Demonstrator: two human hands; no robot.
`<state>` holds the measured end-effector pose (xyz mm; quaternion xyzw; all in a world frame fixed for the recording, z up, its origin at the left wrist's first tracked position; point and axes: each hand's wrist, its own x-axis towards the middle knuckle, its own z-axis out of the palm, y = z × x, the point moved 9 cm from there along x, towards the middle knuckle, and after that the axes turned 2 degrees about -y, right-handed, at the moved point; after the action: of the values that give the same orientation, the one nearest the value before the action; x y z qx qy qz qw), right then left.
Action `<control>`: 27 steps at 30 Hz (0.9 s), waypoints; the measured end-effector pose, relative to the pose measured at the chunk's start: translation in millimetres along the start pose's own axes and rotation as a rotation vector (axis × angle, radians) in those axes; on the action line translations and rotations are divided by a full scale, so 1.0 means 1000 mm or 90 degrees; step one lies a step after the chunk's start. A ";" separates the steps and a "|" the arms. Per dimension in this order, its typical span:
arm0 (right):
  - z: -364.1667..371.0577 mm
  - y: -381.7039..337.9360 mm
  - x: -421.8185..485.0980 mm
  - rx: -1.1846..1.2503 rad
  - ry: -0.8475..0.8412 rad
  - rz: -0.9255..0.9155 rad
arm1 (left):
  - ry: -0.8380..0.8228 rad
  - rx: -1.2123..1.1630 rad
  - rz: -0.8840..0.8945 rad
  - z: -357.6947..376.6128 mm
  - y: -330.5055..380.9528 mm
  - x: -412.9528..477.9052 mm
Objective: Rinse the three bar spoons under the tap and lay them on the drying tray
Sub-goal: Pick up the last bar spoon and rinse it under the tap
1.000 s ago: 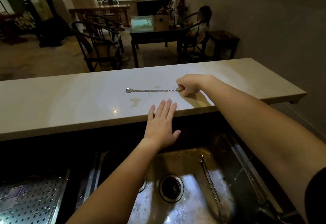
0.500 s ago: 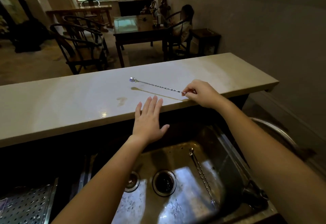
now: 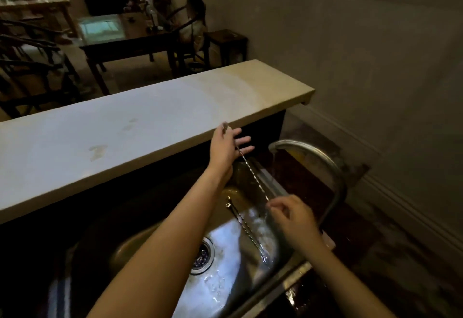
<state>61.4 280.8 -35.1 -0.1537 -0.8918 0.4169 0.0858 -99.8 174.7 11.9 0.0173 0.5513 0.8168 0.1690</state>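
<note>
Head view. 1 bar spoon (image 3: 251, 171), a thin metal rod with a twisted stem and a small bowl at its far end, is held slantwise above the steel sink (image 3: 290, 281). Its bowl end rises beside the near edge of the pale counter (image 3: 105, 129); its near end meets the right hand (image 3: 292, 218).

The right hand pinches the spoon's near tip between thumb and fingertips, the remaining fingers curled in. The left hand (image 3: 225, 148) is held open with fingers spread and pointing right; the upper stem passes across its palm side, though whether it grips or merely touches the stem cannot be told.

A 2nd bar spoon (image 3: 246, 228), of the same twisted form, lies on the wet floor of the sink, running from near the back wall toward the front right corner, right of the drain (image 3: 203, 255).

The curved metal tap (image 3: 310, 156) arches in from the right, and a thin stream of water falls from its spout just right of the held spoon. No legible writing or brand mark appears anywhere.
</note>
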 end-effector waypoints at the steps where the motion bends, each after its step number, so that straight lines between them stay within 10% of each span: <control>1: 0.008 0.016 -0.004 -0.008 -0.007 0.030 | -0.010 0.014 -0.007 0.010 -0.015 0.000; 27: 0.093 0.118 -0.029 0.000 -0.126 0.184 | -0.175 0.235 0.044 0.042 -0.107 -0.024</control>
<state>86.2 276.0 -186.0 -0.2384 -0.8646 0.4378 -0.0632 -40.6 241.0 -65.2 0.1778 0.6620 0.6977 0.2082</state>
